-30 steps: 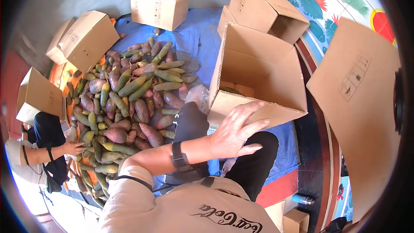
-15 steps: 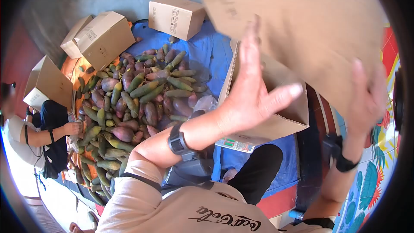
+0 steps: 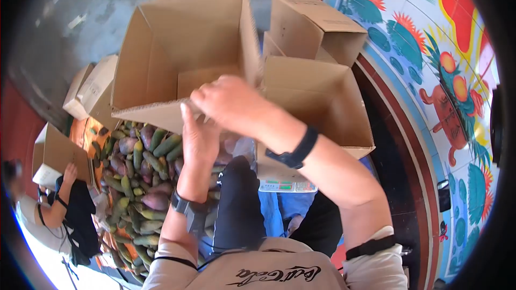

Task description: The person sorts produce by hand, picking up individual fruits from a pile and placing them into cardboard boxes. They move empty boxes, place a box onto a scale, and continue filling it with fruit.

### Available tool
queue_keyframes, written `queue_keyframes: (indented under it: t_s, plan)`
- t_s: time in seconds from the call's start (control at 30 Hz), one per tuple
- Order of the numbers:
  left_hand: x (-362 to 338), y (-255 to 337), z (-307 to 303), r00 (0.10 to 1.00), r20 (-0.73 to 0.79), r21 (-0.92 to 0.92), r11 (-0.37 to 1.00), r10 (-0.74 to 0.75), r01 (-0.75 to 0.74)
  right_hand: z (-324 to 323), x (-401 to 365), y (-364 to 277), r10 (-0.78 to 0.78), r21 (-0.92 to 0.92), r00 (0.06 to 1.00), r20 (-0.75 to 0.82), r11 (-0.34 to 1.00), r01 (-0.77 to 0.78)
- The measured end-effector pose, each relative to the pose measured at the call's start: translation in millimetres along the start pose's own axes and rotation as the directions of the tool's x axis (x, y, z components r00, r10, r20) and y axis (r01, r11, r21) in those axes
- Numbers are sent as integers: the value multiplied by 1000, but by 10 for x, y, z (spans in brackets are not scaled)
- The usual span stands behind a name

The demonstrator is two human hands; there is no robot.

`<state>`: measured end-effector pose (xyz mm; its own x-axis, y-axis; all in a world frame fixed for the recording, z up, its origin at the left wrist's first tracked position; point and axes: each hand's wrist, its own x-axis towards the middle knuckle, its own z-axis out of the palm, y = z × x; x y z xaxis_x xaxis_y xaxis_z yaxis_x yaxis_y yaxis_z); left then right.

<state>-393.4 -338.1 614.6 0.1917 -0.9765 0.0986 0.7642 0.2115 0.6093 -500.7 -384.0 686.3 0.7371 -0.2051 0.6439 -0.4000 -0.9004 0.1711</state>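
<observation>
A large open cardboard box [image 3: 185,21] is raised and tilted in front of me, its opening facing me. My right hand [image 3: 231,104] is closed at the box's near rim, close to its right corner. Just below, my left hand [image 3: 200,139] presses against the outside of the near wall, thumb up at the rim; its fingers are partly hidden. To the right, a second open cardboard box [image 3: 352,96] stands on a digital scale [image 3: 285,186] with a lit display. Its visible inside is bare cardboard.
A big heap of long green and purple produce [image 3: 153,198] lies at the left. Behind stands another carton [image 3: 301,16]. More cartons [image 3: 97,86] rest beyond the heap. A person [image 3: 43,217] sits at far left, one hand by a box [image 3: 62,153]. A painted tile wall [image 3: 408,59] runs along the right.
The large box has moved from upper right to upper left and turned its opening toward me. Both my hands have come together at its rim. My view has swung right.
</observation>
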Motion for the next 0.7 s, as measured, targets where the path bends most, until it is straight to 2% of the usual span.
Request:
queue_keyframes:
  t_s: [0.07, 0.13, 0.17, 0.2, 0.23, 0.27, 0.33, 0.37, 0.47, 0.53, 0.63, 0.7]
  plan:
    - [23, 35, -138, 997, 28, -6, 997, -76, 76, 211, -40, -31, 65, 9, 997, 37, 998, -65]
    - [138, -12, -399, 988, -8, -8, 988, -151, 151, 390, -127, -25, 68, 22, 997, 42, 997, -69]
    - [138, -46, -453, 988, -3, -4, 988, -157, 157, 455, -161, -28, 114, 48, 987, 109, 992, -120]
    - [131, -71, -497, 980, -83, 67, 980, -183, 189, 515, -195, -25, 155, 70, 972, 175, 983, -169]
    - [139, -84, -529, 966, -165, 135, 965, -201, 224, 549, -265, -8, 218, 164, 968, 121, 958, -236]
    - [159, -91, -549, 966, -161, 134, 966, -201, 223, 577, -296, -16, 218, 161, 969, 119, 958, -236]
    - [194, -90, -601, 956, -198, 126, 961, -217, 245, 647, -376, -65, 171, 153, 965, 198, 967, -203]
    - [262, -112, -671, 937, -235, -5, 964, -259, 265, 665, -386, -127, 174, 201, 967, 188, 957, -211]
    - [295, -134, -776, 933, -262, 50, 962, -247, 269, 648, -414, -209, 182, 141, 968, 172, 968, -207]
    - [284, -144, -808, 912, -316, -3, 961, -263, 276, 605, -431, -268, 186, 146, 972, 144, 967, -207]
    - [302, -186, -1009, 918, -310, -24, 967, -247, 253, 493, -471, -372, 217, 124, 957, 190, 962, -243]
    - [259, -134, -925, 927, -329, 37, 979, -178, 201, 372, -539, -414, 279, 95, 911, 303, 943, -320]
